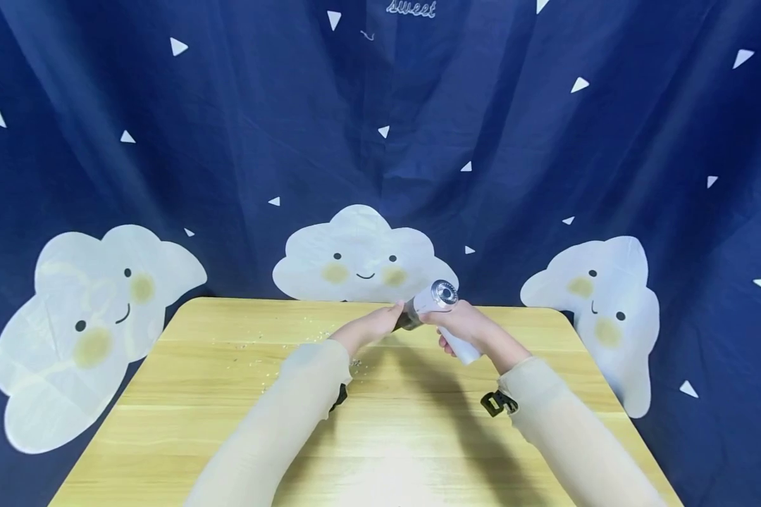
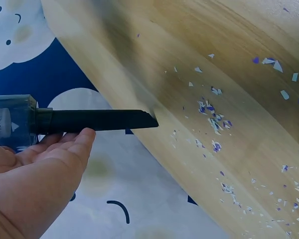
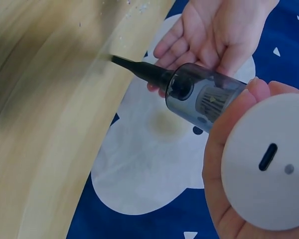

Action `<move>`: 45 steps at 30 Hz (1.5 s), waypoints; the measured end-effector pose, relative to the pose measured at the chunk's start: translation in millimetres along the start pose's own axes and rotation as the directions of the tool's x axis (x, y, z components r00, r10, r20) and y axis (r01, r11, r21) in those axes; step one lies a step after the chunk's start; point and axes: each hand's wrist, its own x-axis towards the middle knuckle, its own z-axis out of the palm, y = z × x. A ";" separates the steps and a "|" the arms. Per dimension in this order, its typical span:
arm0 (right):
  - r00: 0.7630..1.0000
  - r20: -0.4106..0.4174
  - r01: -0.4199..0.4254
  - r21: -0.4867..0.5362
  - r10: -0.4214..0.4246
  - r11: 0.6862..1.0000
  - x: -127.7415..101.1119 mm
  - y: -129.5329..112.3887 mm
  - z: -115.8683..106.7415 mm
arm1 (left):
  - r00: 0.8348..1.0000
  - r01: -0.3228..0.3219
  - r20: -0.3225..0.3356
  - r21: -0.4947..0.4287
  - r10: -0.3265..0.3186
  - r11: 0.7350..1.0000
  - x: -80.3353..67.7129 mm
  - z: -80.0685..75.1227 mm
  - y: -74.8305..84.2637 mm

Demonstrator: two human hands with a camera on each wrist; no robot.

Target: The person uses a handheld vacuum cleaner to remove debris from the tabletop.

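Observation:
A white handheld vacuum cleaner [image 1: 426,303] is held over the far side of the table, its silver vented end facing up and back. My right hand [image 1: 472,326] grips its white handle [image 1: 461,347]; the round base with a dark slot fills the corner of the right wrist view. Ahead of the body come a clear grey dust cup [image 3: 207,94] and a black crevice nozzle [image 2: 97,120]. Palm up, my left hand [image 2: 55,172] lies under the nozzle's root with relaxed fingers touching it. The slanted tip points toward small white and purple paper scraps [image 2: 217,119].
The light wooden table [image 1: 380,422] bears more scraps scattered over its far left part. Behind its far edge hangs a dark blue curtain [image 1: 241,141] with white triangles and smiling clouds. A black strap [image 1: 498,403] hangs at the right sleeve.

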 end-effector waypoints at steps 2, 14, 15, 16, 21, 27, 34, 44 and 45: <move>1.000 -0.003 0.002 0.006 -0.002 1.000 0.7 0.0 1.9 | 1.000 -0.002 0.007 -0.004 0.002 1.000 0.6 -2.0 -1.6; 0.999 -0.002 0.042 0.062 -0.042 0.997 3.1 2.9 12.9 | 1.000 -0.006 0.016 0.022 0.005 1.000 -1.8 -9.0 -2.1; 0.999 -0.001 0.046 0.068 -0.046 0.997 3.4 3.4 13.9 | 1.000 -0.005 0.015 0.023 0.004 1.000 -2.4 -9.5 -1.8; 0.999 -0.003 0.050 0.070 -0.050 0.996 4.1 3.7 15.3 | 1.000 -0.003 0.014 0.023 0.003 1.000 -3.1 -10.2 -2.1; 0.998 -0.034 0.047 0.081 -0.044 0.996 6.9 4.1 20.9 | 1.000 0.004 0.006 0.016 -0.004 1.000 -4.2 -12.6 -5.2; 0.997 -0.037 0.064 0.094 -0.061 0.993 8.1 3.2 27.1 | 1.000 -0.009 -0.014 0.031 0.010 0.999 -3.1 -14.8 -10.7; 0.996 -0.050 0.076 0.112 -0.071 0.991 10.9 3.0 32.8 | 1.000 -0.027 -0.011 0.028 0.027 0.999 -3.3 -20.8 -15.2; 0.992 -0.069 0.113 0.151 -0.104 0.982 16.0 6.6 43.0 | 0.999 -0.017 -0.029 -0.001 0.017 1.000 -2.8 -25.4 -18.8; 0.992 -0.074 0.111 0.156 -0.101 0.982 16.4 7.4 44.0 | 0.999 -0.019 -0.033 0.000 0.018 1.000 -2.3 -25.3 -19.5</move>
